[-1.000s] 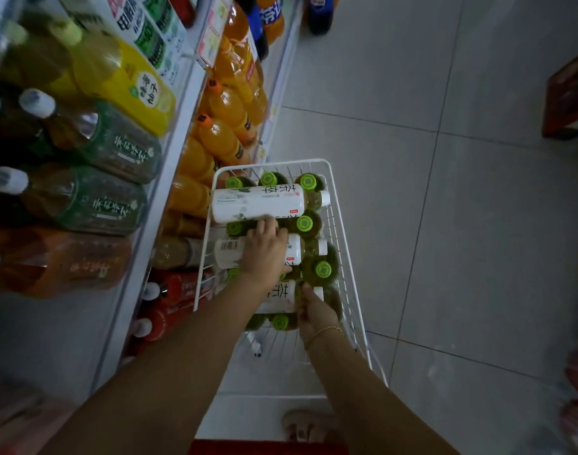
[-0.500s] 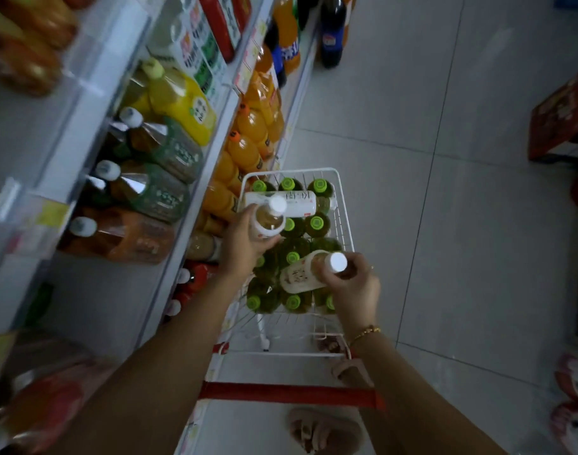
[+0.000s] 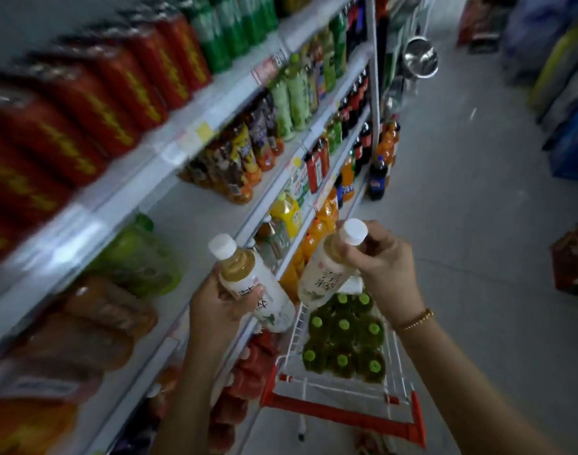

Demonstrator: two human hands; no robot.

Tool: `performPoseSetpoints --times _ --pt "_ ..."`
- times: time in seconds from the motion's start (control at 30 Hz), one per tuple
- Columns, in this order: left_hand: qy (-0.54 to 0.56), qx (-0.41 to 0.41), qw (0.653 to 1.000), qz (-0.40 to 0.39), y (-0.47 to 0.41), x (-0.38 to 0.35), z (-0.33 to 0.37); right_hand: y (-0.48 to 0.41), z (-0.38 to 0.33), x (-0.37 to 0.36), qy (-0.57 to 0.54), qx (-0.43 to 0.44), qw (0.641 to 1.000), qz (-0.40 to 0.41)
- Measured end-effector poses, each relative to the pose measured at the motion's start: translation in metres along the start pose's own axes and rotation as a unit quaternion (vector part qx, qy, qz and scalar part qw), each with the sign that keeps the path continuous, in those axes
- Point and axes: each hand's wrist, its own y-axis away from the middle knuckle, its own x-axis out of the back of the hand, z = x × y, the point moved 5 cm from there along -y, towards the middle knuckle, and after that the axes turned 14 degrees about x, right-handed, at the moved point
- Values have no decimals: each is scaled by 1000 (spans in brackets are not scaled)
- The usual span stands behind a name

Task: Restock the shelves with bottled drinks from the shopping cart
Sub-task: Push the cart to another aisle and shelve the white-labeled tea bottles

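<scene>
The left hand (image 3: 220, 311) gripped a white-capped, white-labelled plastic tea bottle (image 3: 252, 282) round its body. The right hand (image 3: 384, 267) held a second such bottle (image 3: 325, 270) by the neck. Both bottles were above the white wire shopping cart (image 3: 342, 413), seemingly so two could go onto the white shelves (image 3: 195, 223) in one trip.

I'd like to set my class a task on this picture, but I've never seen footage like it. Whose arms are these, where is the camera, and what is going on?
There is no machine here. A person wears a camera on the head, so you look forward and down along their own arms. The left hand grips a white-capped bottle round its body. The right hand holds a second bottle near its white cap. Below them stands a white wire shopping cart with a red handle, carrying green-capped bottles upright. Along the left run store shelves stocked with drinks, blurred close to the camera. The two bottles are probably headed for a shelf.
</scene>
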Motion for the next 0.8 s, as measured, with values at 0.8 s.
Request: performPoseSetpoints --times 0.8 --pt "-40 -333 821 462 316 396 255 0 -465 -290 -467 287 809 -212"
